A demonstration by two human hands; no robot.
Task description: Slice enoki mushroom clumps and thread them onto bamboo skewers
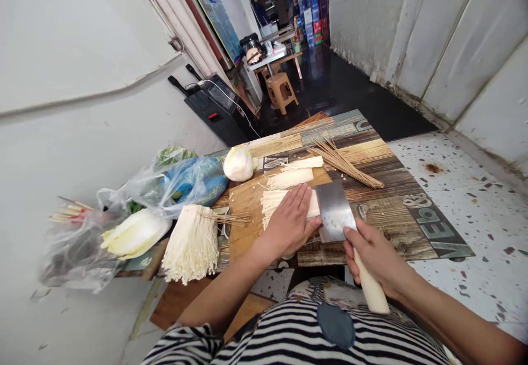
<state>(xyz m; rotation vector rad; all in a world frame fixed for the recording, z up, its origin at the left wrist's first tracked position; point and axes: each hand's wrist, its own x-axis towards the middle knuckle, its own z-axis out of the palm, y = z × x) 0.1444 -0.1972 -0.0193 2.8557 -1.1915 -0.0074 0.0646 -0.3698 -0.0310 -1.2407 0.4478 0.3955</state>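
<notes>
My left hand (291, 219) lies flat on a bundle of enoki mushrooms (270, 203) on the wooden cutting board (241, 238), its fingers over the pale stem end. My right hand (373, 249) grips the light handle of a cleaver (333, 211), whose wide blade stands at the cut end of that bundle, close to my left thumb. Beyond my left hand, two smaller enoki pieces (291, 178) rest on the board. A larger enoki bunch (192, 244), with thin sticks lying against its top, is left of the board.
Bamboo skewers (346, 164) lie on the patterned table (396, 227). A white cabbage (238, 164), a pale leafy head (136, 233) and plastic bags (193, 181) occupy the left side. Farther off are a brown stool (281, 91), a small table and stacked boxes.
</notes>
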